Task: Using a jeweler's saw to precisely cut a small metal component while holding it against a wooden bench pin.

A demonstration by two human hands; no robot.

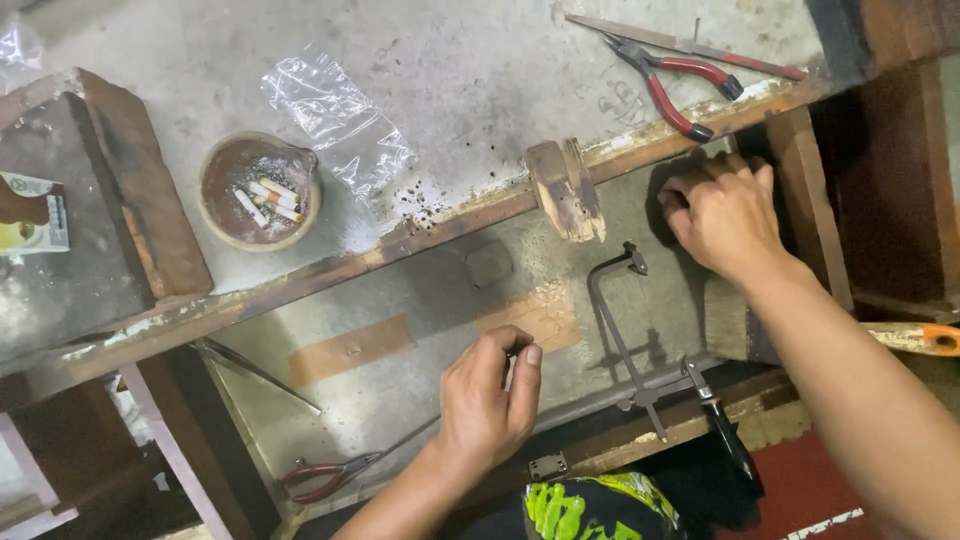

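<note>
Head view, looking straight down at a grubby grey bench [480, 60] with a lower tray [400, 390] under it. The left hand [487, 398] hovers over the tray with its fingers pinched together on something tiny – too small to make out. The right hand [722, 212] is curled shut, knuckles up, resting against the tray's far wall just below the bench edge; can't tell if it's holding anything.

Between the hands lies a saw frame [625, 330] – thin dark metal, U-shaped, with a black handle [728, 435] pointing toward the person. It lies flat in the tray and neither hand touches it. A worn wooden peg [567, 190] sticks out from the bench edge just above it.

Up on the bench: red-handled pliers [675, 85], a crumpled plastic bag [338, 120] and a round ashtray [258, 190] with a few butts. Another red-handled pair [325, 478] lies at the tray's near left corner.
</note>
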